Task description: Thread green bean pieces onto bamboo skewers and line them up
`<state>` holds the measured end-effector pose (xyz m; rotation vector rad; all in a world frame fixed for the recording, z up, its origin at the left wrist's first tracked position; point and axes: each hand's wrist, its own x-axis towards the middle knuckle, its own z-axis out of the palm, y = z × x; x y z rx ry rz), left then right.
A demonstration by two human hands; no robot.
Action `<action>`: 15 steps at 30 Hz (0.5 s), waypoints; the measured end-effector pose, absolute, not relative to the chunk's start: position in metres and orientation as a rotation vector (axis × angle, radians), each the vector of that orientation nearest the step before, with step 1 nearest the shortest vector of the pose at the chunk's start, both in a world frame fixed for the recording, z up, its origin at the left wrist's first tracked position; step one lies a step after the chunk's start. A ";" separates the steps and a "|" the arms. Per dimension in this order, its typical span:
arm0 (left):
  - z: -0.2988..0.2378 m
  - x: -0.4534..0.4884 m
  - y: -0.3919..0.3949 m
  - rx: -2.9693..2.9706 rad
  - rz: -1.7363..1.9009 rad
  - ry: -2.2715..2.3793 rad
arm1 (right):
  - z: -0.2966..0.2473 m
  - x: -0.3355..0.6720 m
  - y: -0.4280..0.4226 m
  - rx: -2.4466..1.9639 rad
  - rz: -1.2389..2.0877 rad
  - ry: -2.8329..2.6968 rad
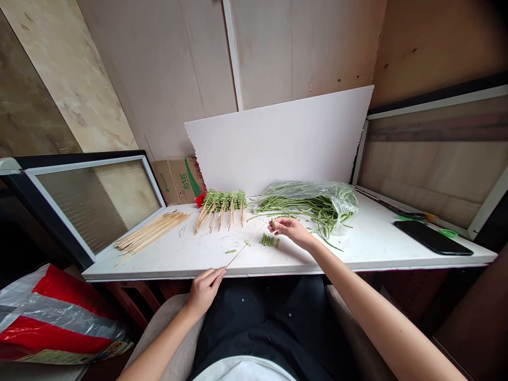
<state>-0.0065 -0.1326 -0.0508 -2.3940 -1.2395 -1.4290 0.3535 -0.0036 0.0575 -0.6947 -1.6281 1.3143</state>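
Observation:
Near the table's front edge my left hand [206, 288] is closed on the lower end of a thin wooden skewer [237, 255], which slants up to the right. One piece of green bean [248, 243] is threaded partway along it. My right hand [292, 230] pinches another cut piece of bean [272, 224] close to the skewer's tip. Just below that hand lies a short row of cut bean pieces [268, 241]. A single loose piece [230, 251] rests left of the skewer.
Finished bean skewers [224, 200] are stacked at the back, left of a clear plastic bag [345, 198] of long beans [293, 203]. Bare skewers [153, 233] lie at the left. A black phone [432, 237] sits at the right, and a white board [278, 143] stands behind.

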 end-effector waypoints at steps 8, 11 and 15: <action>-0.050 -0.007 -0.133 -2.418 -1.403 -1.224 | 0.055 0.351 -0.005 -0.666 1.387 -1.636; -0.051 -0.007 -0.133 -2.419 -1.390 -1.222 | 0.058 0.348 -0.009 -0.654 1.371 -1.654; -0.052 -0.007 -0.133 -2.414 -1.387 -1.228 | 0.063 0.346 -0.014 -0.643 1.345 -1.678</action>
